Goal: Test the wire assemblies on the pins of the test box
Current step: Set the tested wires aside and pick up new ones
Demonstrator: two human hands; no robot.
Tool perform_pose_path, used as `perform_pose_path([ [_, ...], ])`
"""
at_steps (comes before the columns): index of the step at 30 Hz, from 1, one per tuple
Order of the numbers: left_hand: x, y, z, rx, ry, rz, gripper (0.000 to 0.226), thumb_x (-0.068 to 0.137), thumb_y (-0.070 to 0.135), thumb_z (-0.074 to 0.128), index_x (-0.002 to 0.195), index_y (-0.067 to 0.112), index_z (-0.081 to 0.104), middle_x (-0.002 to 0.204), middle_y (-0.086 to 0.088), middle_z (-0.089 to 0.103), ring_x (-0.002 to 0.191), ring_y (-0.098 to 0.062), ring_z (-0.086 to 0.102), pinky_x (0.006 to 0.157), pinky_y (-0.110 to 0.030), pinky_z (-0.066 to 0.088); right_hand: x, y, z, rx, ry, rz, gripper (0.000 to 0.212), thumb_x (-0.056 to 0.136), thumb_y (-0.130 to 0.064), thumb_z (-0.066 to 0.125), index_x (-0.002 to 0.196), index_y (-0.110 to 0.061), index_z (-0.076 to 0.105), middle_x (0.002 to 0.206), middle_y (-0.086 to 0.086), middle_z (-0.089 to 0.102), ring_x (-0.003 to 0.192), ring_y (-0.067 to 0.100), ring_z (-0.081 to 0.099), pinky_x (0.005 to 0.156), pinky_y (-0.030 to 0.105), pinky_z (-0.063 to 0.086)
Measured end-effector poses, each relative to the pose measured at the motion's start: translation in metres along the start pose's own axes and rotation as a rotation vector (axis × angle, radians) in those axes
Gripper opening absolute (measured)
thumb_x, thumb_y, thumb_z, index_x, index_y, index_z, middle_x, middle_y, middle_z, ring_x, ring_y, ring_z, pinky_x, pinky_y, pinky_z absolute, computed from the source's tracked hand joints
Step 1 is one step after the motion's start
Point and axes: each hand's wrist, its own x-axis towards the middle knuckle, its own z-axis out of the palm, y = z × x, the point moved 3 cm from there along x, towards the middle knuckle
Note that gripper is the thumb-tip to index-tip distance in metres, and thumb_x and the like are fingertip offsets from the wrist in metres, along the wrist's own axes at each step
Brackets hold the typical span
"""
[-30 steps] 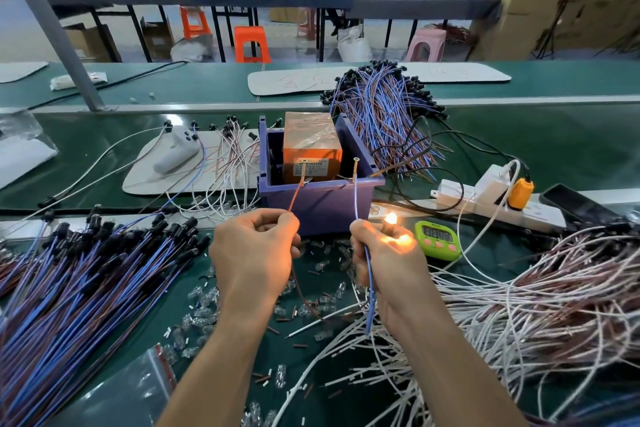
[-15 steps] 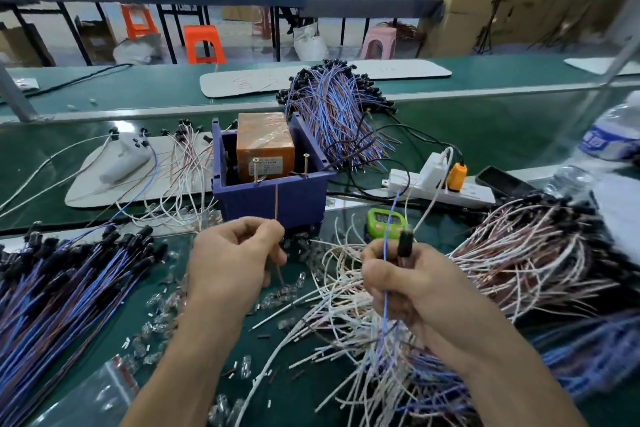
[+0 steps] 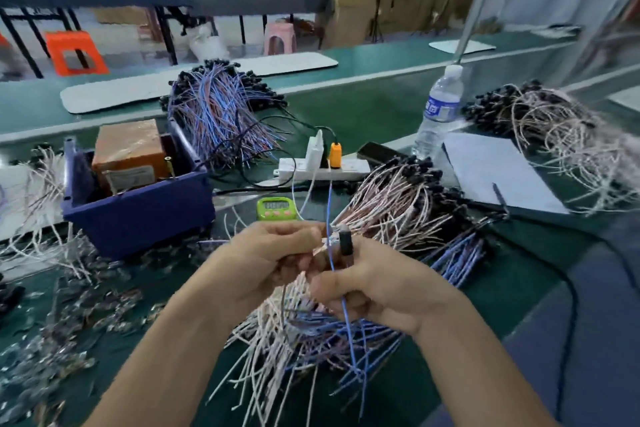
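Note:
The test box, a dark blue bin [image 3: 138, 215] with an orange block [image 3: 128, 149] inside and an upright metal pin [image 3: 168, 166] at its rim, stands left of centre. My two hands meet in front of it over a heap of white and blue wire assemblies [image 3: 311, 333]. My right hand [image 3: 377, 284] grips one wire assembly, its black holder [image 3: 345, 243] sticking up and its blue wire [image 3: 346, 312] running down past the thumb. My left hand [image 3: 263, 263] has curled fingers pinching the same assembly's other, brownish wire next to the holder.
A green timer [image 3: 276, 208] and a white power strip [image 3: 325, 172] lie behind my hands. Bundles of wire assemblies lie at back centre [image 3: 221, 118], right [image 3: 398, 198] and far right [image 3: 568, 135]. A water bottle [image 3: 440, 111], grey sheet [image 3: 491, 170] and phone [image 3: 377, 152] sit right.
The wire ends have come off the pins and the lamp has gone out. My hands drew together and moved right over the heap; the view turned right.

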Motion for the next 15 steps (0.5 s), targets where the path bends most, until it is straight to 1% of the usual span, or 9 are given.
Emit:
perform_pose_path([
  [3,0.010,0.006,0.018,0.096,-0.089,-0.005,0.009,0.070,0.021,0.088,0.070,0.017,0.079,0.053,-0.001,0.053,0.039,-0.004,0.040,0.036,-0.012,0.030,-0.015,0.010,-0.018,0.027,0.006,0.016,0.025,0.080,-0.009,0.073,0.063,-0.020,0.059,0.057,-0.002,0.049,0.052,0.013,0.030,0.048,0.022,0.026],
  [5,0.019,0.006,0.027,0.149,-0.080,-0.019,0.022,0.079,0.020,0.081,0.059,0.018,0.072,0.054,0.000,0.054,0.039,-0.004,0.040,0.035,-0.013,0.030,-0.028,0.017,-0.035,0.102,0.059,0.003,0.021,0.085,-0.014,0.072,0.066,-0.021,0.067,0.058,-0.002,0.053,0.052,0.012,0.033,0.050,0.020,0.030],
  [6,0.025,0.005,0.029,0.143,-0.017,-0.038,0.027,0.084,0.019,0.078,0.058,0.017,0.070,0.055,0.000,0.055,0.038,-0.005,0.041,0.034,-0.013,0.030,-0.035,0.019,-0.046,0.173,0.121,-0.031,0.015,0.089,-0.014,0.069,0.075,-0.018,0.073,0.060,-0.002,0.055,0.051,0.010,0.036,0.050,0.019,0.034],
  [7,0.028,0.004,0.030,0.112,0.068,-0.060,0.028,0.088,0.015,0.074,0.061,0.016,0.067,0.055,-0.001,0.057,0.038,-0.005,0.042,0.033,-0.013,0.030,-0.041,0.022,-0.060,0.265,0.209,-0.076,0.013,0.094,-0.011,0.062,0.089,-0.013,0.075,0.065,0.001,0.056,0.050,0.010,0.037,0.049,0.019,0.035],
  [8,0.031,0.002,0.030,0.078,0.143,-0.071,0.025,0.091,0.011,0.069,0.067,0.012,0.064,0.056,-0.002,0.060,0.038,-0.005,0.045,0.032,-0.014,0.031,-0.048,0.024,-0.077,0.358,0.317,-0.124,0.020,0.096,-0.006,0.053,0.101,-0.007,0.073,0.069,0.005,0.056,0.050,0.010,0.036,0.049,0.021,0.032],
  [10,0.032,-0.003,0.030,0.052,0.233,-0.054,0.016,0.095,0.007,0.064,0.079,0.007,0.061,0.062,-0.006,0.067,0.043,-0.008,0.053,0.034,-0.015,0.036,-0.063,0.029,-0.116,0.527,0.546,-0.223,0.035,0.092,0.006,0.036,0.112,0.000,0.065,0.073,0.009,0.053,0.049,0.011,0.034,0.053,0.026,0.027],
  [12,0.029,-0.011,0.027,0.064,0.300,-0.028,0.010,0.095,0.005,0.064,0.085,0.005,0.062,0.070,-0.009,0.074,0.048,-0.011,0.062,0.037,-0.017,0.042,-0.077,0.034,-0.151,0.607,0.748,-0.278,0.040,0.091,0.014,0.031,0.113,0.001,0.062,0.073,0.009,0.056,0.051,0.013,0.041,0.054,0.027,0.033],
  [13,0.026,-0.016,0.025,0.087,0.337,-0.027,0.008,0.094,0.004,0.064,0.087,0.003,0.064,0.073,-0.011,0.076,0.050,-0.012,0.065,0.039,-0.018,0.045,-0.081,0.038,-0.164,0.593,0.829,-0.268,0.037,0.094,0.015,0.032,0.111,0.000,0.061,0.074,0.010,0.060,0.053,0.014,0.048,0.055,0.026,0.040],
  [15,0.019,-0.025,0.018,0.180,0.386,-0.038,0.005,0.092,0.003,0.067,0.087,0.003,0.067,0.078,-0.013,0.078,0.053,-0.013,0.069,0.042,-0.018,0.049,-0.084,0.045,-0.185,0.472,0.965,-0.214,0.025,0.101,0.011,0.040,0.105,-0.003,0.060,0.077,0.012,0.069,0.058,0.015,0.063,0.058,0.024,0.054],
])
